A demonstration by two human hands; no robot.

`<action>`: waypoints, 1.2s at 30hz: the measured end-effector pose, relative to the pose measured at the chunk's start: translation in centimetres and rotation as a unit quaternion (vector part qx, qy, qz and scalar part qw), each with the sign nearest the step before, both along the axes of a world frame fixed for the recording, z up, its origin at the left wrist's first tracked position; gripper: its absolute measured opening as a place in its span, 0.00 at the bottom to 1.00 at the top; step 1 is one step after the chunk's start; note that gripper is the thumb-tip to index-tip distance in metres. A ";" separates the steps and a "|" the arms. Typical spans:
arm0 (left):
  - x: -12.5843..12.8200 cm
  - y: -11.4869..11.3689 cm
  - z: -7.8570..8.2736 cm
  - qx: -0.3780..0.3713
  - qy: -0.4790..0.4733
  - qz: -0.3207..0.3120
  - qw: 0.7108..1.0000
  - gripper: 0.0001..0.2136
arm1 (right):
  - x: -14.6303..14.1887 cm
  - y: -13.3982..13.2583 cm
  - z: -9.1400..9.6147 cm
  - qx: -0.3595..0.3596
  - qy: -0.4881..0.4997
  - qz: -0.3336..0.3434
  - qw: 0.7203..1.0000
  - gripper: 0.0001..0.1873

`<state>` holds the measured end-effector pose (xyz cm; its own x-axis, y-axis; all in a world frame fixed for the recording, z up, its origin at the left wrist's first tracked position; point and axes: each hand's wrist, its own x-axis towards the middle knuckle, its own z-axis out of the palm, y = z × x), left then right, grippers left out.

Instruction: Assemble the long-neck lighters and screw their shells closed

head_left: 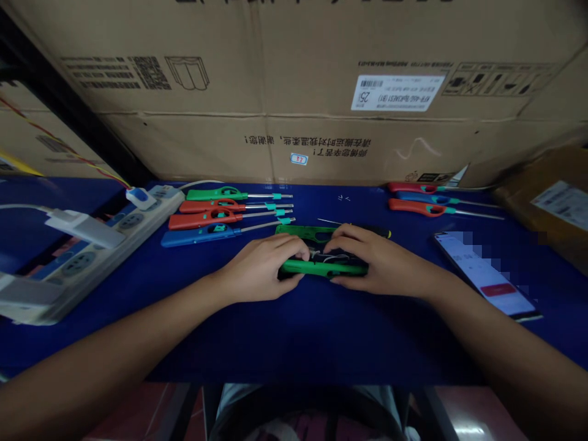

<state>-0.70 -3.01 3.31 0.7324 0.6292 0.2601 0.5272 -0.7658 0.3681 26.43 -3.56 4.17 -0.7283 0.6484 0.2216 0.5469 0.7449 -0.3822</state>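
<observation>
Both my hands rest on an opened green lighter body [324,267] lying on the blue table [294,331]. My left hand [264,266] grips its left end, fingers curled over it. My right hand [374,263] holds the right end, with fingertips pressed on the wires and parts inside the shell. Just behind lies a second green shell half [303,231]. A thin metal rod with a dark handle [367,230] lies behind my right hand.
Several long lighters, green, red and blue [225,214], lie in a row at the back left. Three more lighters [432,199] lie at the back right. A power strip [87,251] with plugs sits left. A phone [487,275] lies right. Cardboard boxes [294,92] wall off the back.
</observation>
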 end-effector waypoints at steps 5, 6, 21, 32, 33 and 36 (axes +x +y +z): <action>0.0 0.0 -0.1 -0.004 0.000 0.003 1.000 0.11 | -0.2 -0.1 0.1 -0.004 0.032 0.016 0.999 0.14; 0.0 0.1 -0.2 -0.004 0.000 0.005 1.000 0.11 | -0.2 -0.1 0.0 -0.001 0.033 0.023 0.999 0.14; 0.0 0.1 -0.1 -0.008 -0.005 0.005 1.000 0.10 | -0.8 0.4 -1.2 0.023 0.024 -0.012 0.999 0.14; 0.0 0.1 -0.2 0.021 0.006 -0.029 0.999 0.06 | -0.1 0.1 -0.3 0.012 0.007 -0.017 1.000 0.19; 0.0 0.1 -0.2 0.025 0.008 -0.035 0.999 0.05 | 0.1 -0.1 0.0 -0.003 0.013 -0.011 1.000 0.19; -0.1 0.0 -0.1 0.035 0.011 -0.049 0.998 0.04 | 0.4 -0.3 0.9 -0.044 0.038 0.004 0.998 0.13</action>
<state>-0.82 -2.98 3.19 0.7956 0.5357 0.2829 0.4565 -0.8371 0.3013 26.85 -3.87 5.06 -0.7170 0.6622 0.2177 0.5083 0.7104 -0.4867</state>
